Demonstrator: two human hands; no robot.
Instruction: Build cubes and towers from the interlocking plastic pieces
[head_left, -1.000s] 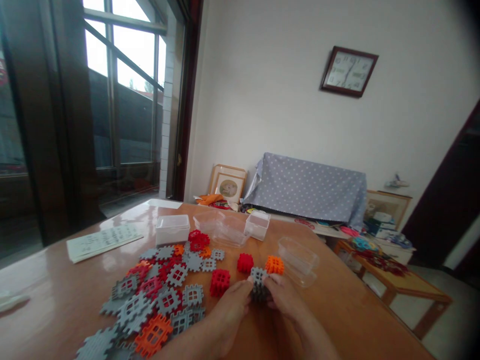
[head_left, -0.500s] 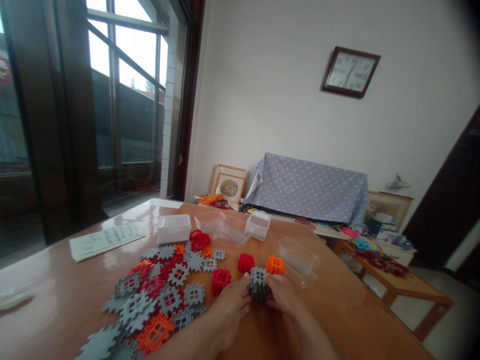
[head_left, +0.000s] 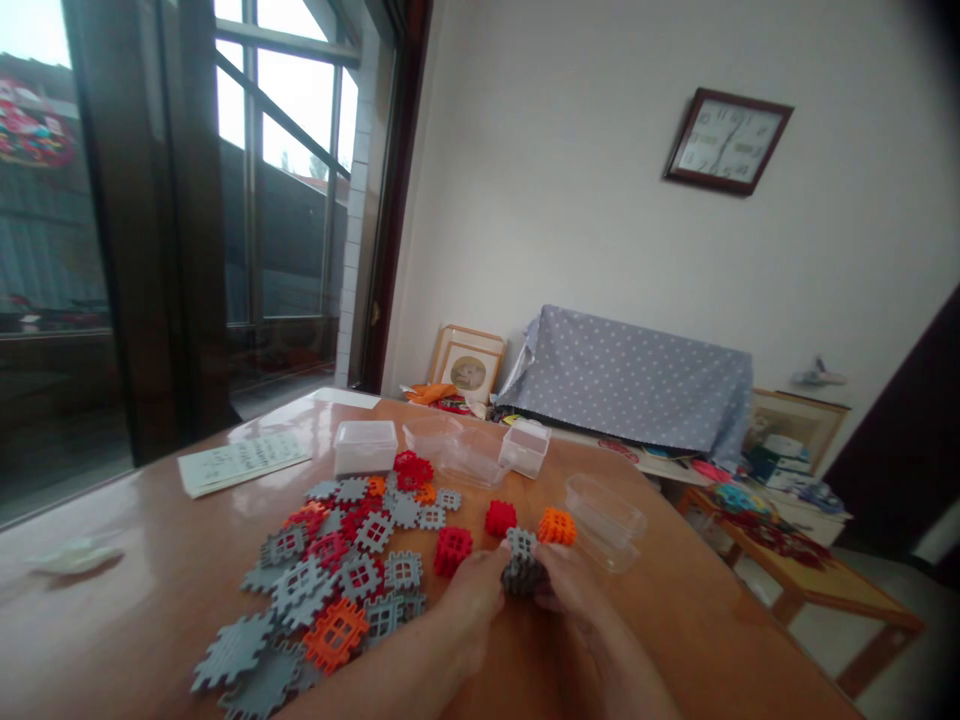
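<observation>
I hold the grey cube between my left hand and my right hand, both curled in against its opposite sides, just nearer me than the orange cube.

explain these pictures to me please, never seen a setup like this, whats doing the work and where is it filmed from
There is no machine here: a person works with two bare hands, filmed by one camera worn on the head, looking forward and down. The left hand and right hand hold a gray notched cube between them. Near it on the wooden table sit two red cubes and an orange cube. To the left lies a pile of flat notched panels, gray, red and orange. Around these are clear plastic containers and a paper with writing.
</observation>
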